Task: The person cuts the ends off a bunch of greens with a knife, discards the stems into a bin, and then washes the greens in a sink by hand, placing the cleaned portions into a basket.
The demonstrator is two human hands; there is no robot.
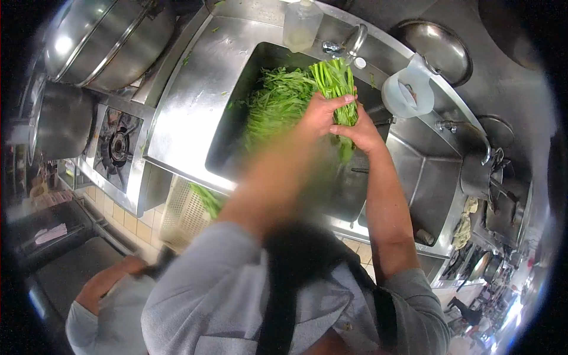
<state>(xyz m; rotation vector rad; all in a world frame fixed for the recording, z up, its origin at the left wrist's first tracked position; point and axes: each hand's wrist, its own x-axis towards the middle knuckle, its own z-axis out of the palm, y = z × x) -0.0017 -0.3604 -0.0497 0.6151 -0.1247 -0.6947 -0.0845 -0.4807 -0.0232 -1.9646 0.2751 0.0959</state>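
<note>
Over the left basin of a steel sink point(236, 112), my left hand point(321, 112) and my right hand point(362, 130) both close around a bunch of leafy greens point(332, 78). Its pale green stems point toward the tap, and some leaves hang below my fingers. Just left of the bunch, a large heap of the same kind of loose greens point(275, 103) fills much of the basin. My left forearm is blurred and covers part of the basin's near side.
A faucet point(357, 41), a clear plastic container point(302, 26) and a white plastic jug point(408, 92) line the sink's back. A gas burner point(119, 142) lies left. Below the sink's edge stands a perforated crate point(180, 216) with greens. Another person's arm point(109, 283) shows at lower left.
</note>
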